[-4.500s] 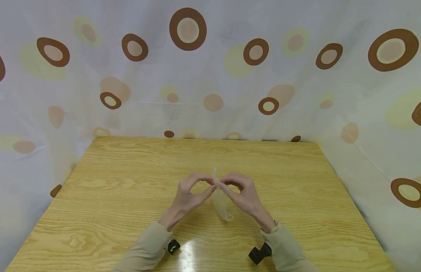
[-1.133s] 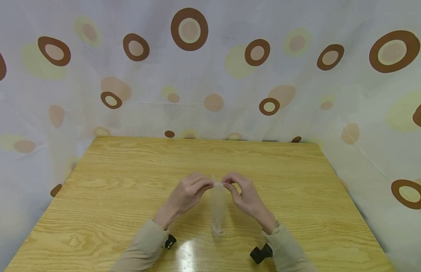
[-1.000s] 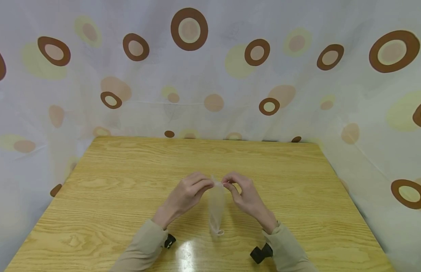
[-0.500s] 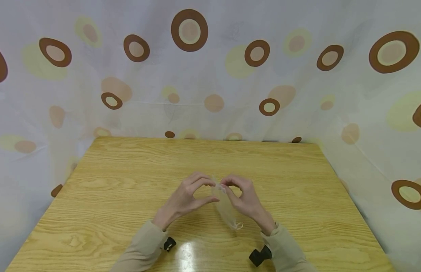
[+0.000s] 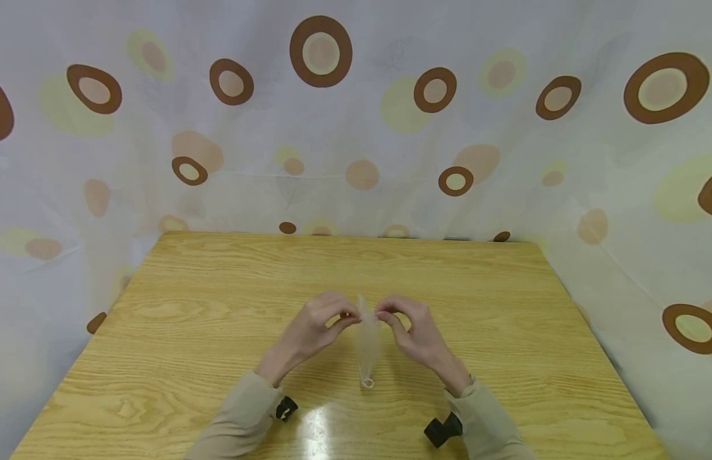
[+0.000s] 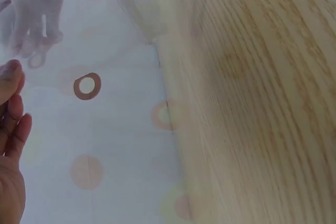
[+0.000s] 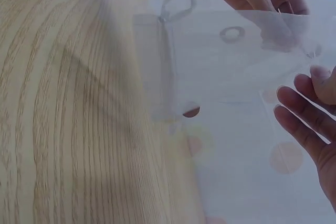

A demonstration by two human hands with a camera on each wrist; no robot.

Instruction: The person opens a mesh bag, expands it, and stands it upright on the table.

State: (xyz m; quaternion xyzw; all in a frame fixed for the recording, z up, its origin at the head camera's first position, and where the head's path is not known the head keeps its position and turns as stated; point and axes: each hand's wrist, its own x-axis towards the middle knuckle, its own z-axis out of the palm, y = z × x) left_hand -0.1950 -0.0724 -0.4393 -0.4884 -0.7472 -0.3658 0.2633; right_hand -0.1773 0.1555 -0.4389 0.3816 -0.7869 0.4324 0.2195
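Left hand [image 5: 306,327] pinches the upper part of a translucent pouch [image 5: 368,345] between thumb and forefinger; the right hand [image 5: 417,329] does the same from the opposite side, close across from it. The pouch hangs between them, nearly upright, a short tip standing above the fingertips and a cord loop [image 5: 368,386] dangling free at the lower end. Below is the wood-grain tabletop [image 5: 218,306], and behind that a backdrop sheet [image 5: 356,121] printed with rings and spots.

As far as I can judge, picking up is done: the pouch looks raised and gripped from both sides. The work at its upper edge seems unfinished; whether its layers are parted there cannot be told.

From the head view the pouch is a narrow strip. The right wrist view reveals it broadside: a wide, flat panel, a gathered line running from the loop, and the other hand's fingers showing through. The left wrist view catches only part of it, blurred; the head view alone takes in both sleeves [image 5: 488,418].
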